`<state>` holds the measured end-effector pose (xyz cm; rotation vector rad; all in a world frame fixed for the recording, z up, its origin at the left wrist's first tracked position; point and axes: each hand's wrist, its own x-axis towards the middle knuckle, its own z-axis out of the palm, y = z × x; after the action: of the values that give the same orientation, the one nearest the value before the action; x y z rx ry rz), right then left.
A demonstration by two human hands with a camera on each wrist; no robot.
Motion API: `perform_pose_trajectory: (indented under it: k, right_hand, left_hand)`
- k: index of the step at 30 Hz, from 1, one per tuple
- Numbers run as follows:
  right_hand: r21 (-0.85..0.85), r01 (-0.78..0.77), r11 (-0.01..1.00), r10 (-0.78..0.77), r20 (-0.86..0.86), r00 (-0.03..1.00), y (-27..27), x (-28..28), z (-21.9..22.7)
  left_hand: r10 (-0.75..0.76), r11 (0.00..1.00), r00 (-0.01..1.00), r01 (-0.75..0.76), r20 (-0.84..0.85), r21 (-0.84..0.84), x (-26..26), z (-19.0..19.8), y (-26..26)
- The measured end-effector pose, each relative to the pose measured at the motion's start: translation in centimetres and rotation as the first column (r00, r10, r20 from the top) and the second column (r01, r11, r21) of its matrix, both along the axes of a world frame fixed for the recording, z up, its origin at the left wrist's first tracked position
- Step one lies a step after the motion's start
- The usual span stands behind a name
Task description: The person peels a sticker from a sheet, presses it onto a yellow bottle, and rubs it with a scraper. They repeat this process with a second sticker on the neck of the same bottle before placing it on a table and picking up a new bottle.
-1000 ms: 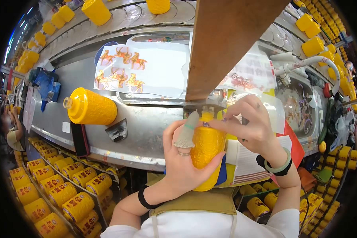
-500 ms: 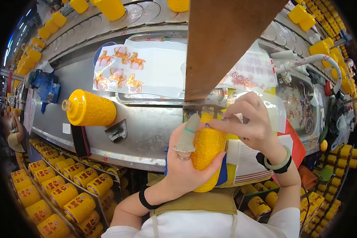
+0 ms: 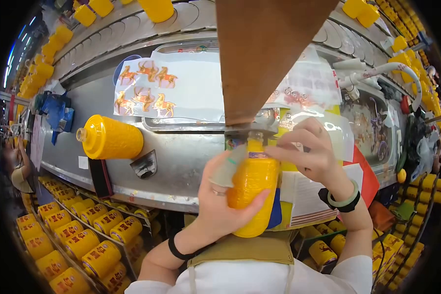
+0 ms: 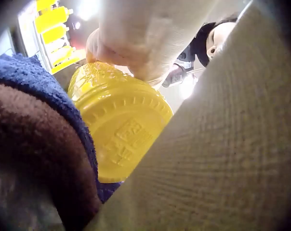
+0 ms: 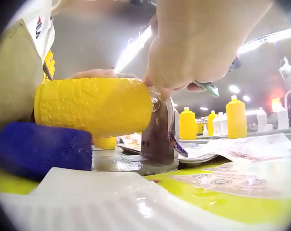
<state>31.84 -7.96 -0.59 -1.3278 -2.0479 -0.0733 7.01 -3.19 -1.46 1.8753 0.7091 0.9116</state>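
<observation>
My left hand (image 3: 220, 196) grips a yellow embossed bottle (image 3: 254, 196) from its left side, thumb across the front. A pale cover with a green band (image 3: 224, 169) is on one of its fingers. The bottle's clear neck (image 3: 255, 135) points away from me, and a thin purple strip decal (image 3: 257, 155) lies across its shoulder. My right hand (image 3: 311, 152) reaches in from the right, a fingertip touching the strip's right end, the other fingers bent. In the left wrist view the bottle's embossed base (image 4: 131, 137) faces the camera; in the right wrist view the bottle (image 5: 95, 106) lies sideways above a blue cloth (image 5: 44, 149).
Another yellow bottle (image 3: 115, 138) lies on the steel bench (image 3: 176, 161). Horse decals (image 3: 144, 90) are on a white sheet behind it. A brown post (image 3: 264, 54) rises just beyond my hands. Racks of labelled yellow bottles (image 3: 100, 257) flank me below; a conveyor (image 3: 188, 24) runs behind.
My right fingertip has slid to the right along the purple strip, uncovering more of it. The left hand still holds the bottle, its covered finger shifting slightly. The head view has turned a little.
</observation>
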Motion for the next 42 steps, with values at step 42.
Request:
perform_pose_trajectory:
  k: [42]
  right_hand:
    - [-0.264,0.264,0.928,-0.369,-0.545,0.753,-3.4,-6.6,0.4]
  left_hand:
    - [0.002,0.97,0.981,0.044,-0.192,0.237,0.3,1.4,-0.4]
